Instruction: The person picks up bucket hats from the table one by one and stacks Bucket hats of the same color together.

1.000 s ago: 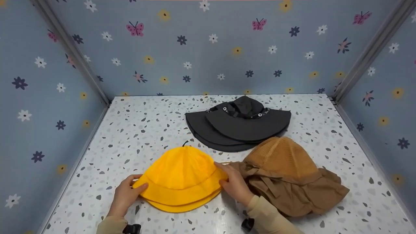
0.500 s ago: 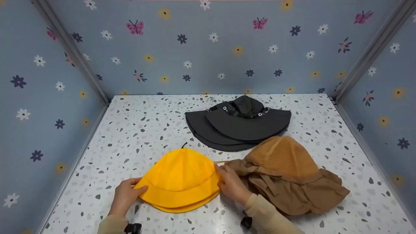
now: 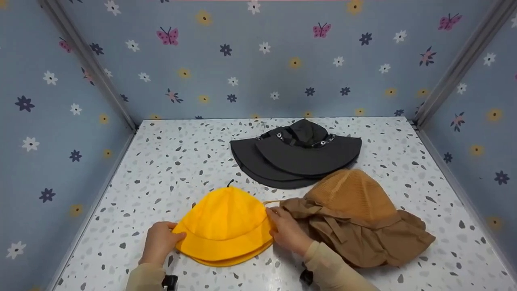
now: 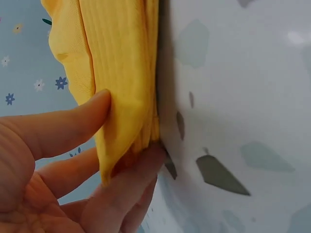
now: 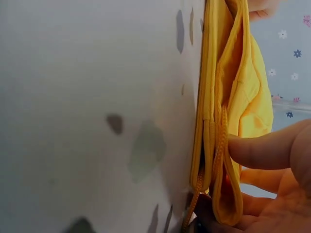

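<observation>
A yellow brimmed hat (image 3: 222,220) with a short dark stem on its crown lies nearest me, its brim edge showing in layers. My left hand (image 3: 159,241) pinches the brim's left end; in the left wrist view the thumb (image 4: 95,114) presses the outer face and fingers are tucked beneath. At the opposite end my right hand (image 3: 288,231) grips the brim. The right wrist view shows that thumb (image 5: 262,150) against the folded yellow cloth (image 5: 255,90), beside a braided yellow cord (image 5: 221,141). Some right fingertips are hidden behind the cloth.
A brown hat (image 3: 371,236) with a tan ribbed crown and ruffled brim lies just right of my right hand. Behind are overlapping black wide-brimmed hats (image 3: 311,159). The speckled tabletop (image 3: 173,161) is bounded by flowered panels (image 3: 262,60) at back and sides.
The yellow hat's crown has sunk slightly toward me and its width has narrowed. My left hand has shifted a little right, while my right hand has eased slightly left. Both keep hold of the brim.
</observation>
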Action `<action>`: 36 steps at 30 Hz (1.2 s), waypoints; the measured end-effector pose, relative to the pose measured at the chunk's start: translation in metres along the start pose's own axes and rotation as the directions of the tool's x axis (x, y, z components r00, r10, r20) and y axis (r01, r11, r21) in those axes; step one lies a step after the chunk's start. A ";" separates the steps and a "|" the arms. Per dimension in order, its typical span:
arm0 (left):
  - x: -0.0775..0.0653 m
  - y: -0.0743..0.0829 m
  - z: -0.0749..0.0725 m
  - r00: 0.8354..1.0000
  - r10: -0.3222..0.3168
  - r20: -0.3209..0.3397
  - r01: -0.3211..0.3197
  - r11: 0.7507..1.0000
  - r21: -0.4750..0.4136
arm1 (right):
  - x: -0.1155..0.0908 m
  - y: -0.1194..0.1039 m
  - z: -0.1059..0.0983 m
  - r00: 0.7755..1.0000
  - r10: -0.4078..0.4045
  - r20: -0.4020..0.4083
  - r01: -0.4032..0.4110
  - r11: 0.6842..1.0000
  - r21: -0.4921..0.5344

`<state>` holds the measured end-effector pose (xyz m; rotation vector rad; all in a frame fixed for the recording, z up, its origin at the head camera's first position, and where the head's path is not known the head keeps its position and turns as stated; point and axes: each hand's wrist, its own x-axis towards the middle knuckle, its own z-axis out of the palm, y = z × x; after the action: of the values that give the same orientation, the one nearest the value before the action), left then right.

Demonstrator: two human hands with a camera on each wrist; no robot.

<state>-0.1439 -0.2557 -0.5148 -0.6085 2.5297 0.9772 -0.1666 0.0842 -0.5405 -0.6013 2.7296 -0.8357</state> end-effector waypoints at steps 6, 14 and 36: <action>-0.010 0.017 0.001 0.986 0.131 -0.101 -0.102 0.964 0.246 | -0.006 -0.002 0.002 0.965 -0.189 -0.180 0.150 0.967 -0.208; -0.028 0.066 0.003 0.951 0.299 -0.073 -0.281 0.939 0.197 | -0.010 -0.013 -0.024 0.983 -0.119 -0.143 0.115 0.993 -0.034; -0.008 0.181 0.071 0.907 0.422 0.003 -0.282 0.610 -0.741 | 0.042 0.026 -0.114 0.838 0.519 0.166 -0.039 -0.246 0.968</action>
<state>-0.2175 -0.0833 -0.4627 -0.1679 2.0522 2.1367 -0.2499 0.1404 -0.4665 0.6561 1.1641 -2.5301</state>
